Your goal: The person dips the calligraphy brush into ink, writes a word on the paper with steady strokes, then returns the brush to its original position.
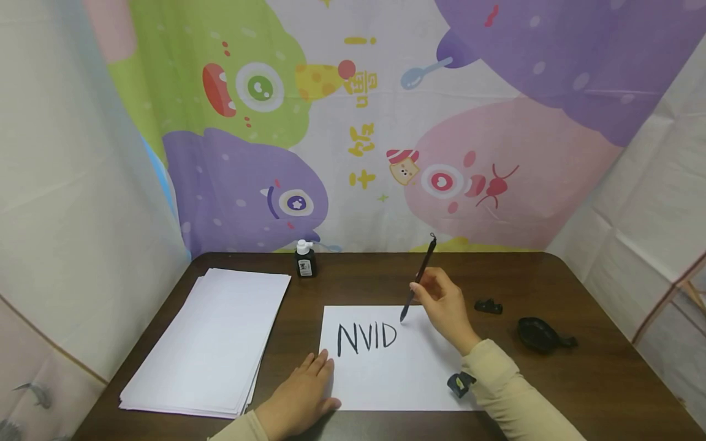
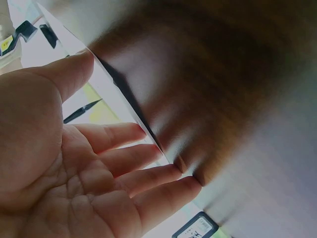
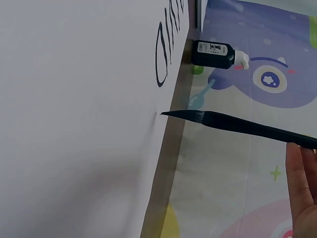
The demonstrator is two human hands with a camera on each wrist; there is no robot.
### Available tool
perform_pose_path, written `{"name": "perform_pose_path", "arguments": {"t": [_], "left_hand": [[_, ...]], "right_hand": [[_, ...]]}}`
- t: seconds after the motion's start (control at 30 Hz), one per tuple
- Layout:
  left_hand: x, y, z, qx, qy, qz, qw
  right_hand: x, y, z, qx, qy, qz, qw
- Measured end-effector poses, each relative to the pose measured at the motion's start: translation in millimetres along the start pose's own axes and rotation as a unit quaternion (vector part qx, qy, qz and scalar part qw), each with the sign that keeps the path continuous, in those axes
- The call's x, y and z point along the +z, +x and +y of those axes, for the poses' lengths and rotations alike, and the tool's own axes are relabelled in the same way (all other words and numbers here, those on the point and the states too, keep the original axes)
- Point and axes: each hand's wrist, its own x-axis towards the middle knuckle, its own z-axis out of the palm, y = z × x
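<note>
A writing brush [image 1: 423, 263] with a dark handle is pinched in my right hand [image 1: 448, 309], tilted, its tip pointing down near the top edge of a white sheet of paper [image 1: 386, 383]. In the right wrist view the black bristles [image 3: 183, 114] come to a point at or just above the paper; contact is hard to tell. Dark letters "NVID" [image 1: 366, 339] stand on the sheet, left of the brush tip. My left hand [image 1: 300, 392] rests along the sheet's left edge, its fingers extended, as the left wrist view also shows from the palm side.
A stack of white paper [image 1: 206, 343] lies at the left. A black bottle with a white cap [image 1: 305, 263] stands at the back. To the right are a small black brush rest [image 1: 488, 306] and a dark, leaf-shaped dish [image 1: 537, 335]. A patterned curtain [image 1: 358, 214] hangs behind the table.
</note>
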Motion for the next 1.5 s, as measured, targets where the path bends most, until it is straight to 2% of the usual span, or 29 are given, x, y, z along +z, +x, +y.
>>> {"name": "perform_pose_path", "arguments": {"t": [0.37, 0.6, 0.87, 1.1, 1.27, 1.4, 1.5], "left_hand": [[-0.3, -0.8, 0.4, 0.000, 0.000, 0.001, 1.0000], [-0.4, -0.2, 0.4, -0.001, 0.003, -0.002, 1.0000], [-0.2, -0.1, 0.4, -0.002, 0.001, -0.002, 1.0000], [0.8, -0.7, 0.2, -0.002, -0.004, 0.003, 1.0000], [1.0, -1.5, 0.0, 0.001, -0.002, 0.008, 1.0000], [0.7, -1.5, 0.1, 0.002, -0.003, 0.007, 1.0000], [0.9, -1.6, 0.2, 0.002, -0.003, 0.007, 1.0000]], "right_hand": [[3.0, -1.2, -0.8, -0.008, 0.012, 0.004, 1.000], [4.7, -2.8, 3.2, 0.011, 0.006, 0.007, 1.000], [6.1, -4.9, 6.7, 0.005, 0.018, 0.012, 1.000], [7.8, -5.7, 26.7, 0.011, 0.002, 0.010, 1.000], [7.2, -6.0, 34.0, 0.005, 0.027, 0.000, 1.000], [6.1, -6.9, 33.8, -0.003, 0.032, -0.013, 0.999], [4.1, -7.7, 17.9, -0.001, 0.023, -0.021, 1.000]]}}
